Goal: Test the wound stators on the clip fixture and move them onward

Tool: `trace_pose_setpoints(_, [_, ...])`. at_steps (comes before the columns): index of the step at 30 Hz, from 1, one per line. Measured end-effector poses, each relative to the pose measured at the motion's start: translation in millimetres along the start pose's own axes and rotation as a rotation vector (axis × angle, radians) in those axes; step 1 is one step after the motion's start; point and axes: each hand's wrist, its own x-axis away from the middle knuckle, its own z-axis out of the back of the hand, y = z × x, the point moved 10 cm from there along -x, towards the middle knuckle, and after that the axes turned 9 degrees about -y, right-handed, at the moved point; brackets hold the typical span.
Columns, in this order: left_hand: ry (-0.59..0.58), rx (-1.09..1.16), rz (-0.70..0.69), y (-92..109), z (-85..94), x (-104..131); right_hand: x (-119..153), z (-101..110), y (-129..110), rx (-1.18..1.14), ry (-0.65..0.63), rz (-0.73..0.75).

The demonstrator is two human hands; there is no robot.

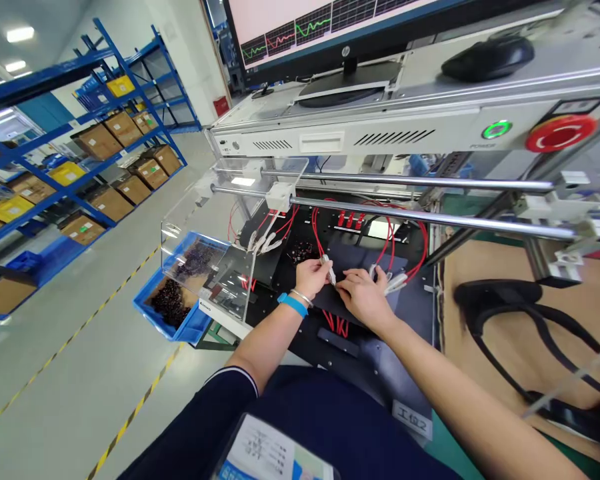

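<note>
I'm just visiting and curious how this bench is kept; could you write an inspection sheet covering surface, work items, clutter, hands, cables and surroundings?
Surface: black work surface, with a white label at its front.
Job's things: slim white connector; small dark parts piled beyond the hands.
Clutter: black strapped object on the brown board, right.
Hands: left hand pinches the connector; right hand has fingertips by its near end, contact unclear.
Cables: several red cables, some looped; condition too small to judge.
Surroundings: monitor and mouse above; blue bin and shelving left.
</note>
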Motion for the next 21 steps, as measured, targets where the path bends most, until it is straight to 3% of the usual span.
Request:
trace_pose_setpoints(11, [-0.031,0.121,0.047,-8.9,-1.4,13.1,2.4,-0.2,-2.9,0.019,-0.050,-0.001])
trace_pose_setpoints(15, [-0.043,0.120,0.024,-9.4,-2.0,11.5,10.8,11.1,-10.3,0.023,0.004,-0.009])
trace_pose_setpoints(18, [0.024,0.038,0.026,-4.3,5.7,14.5,38.9,37.7,-17.0,0.032,0.090,-0.078])
trace_pose_setpoints(21, [0.075,-0.086,-0.101,21.0,16.1,50.3,99.5,71.9,-26.0,0.002,0.161,-0.159])
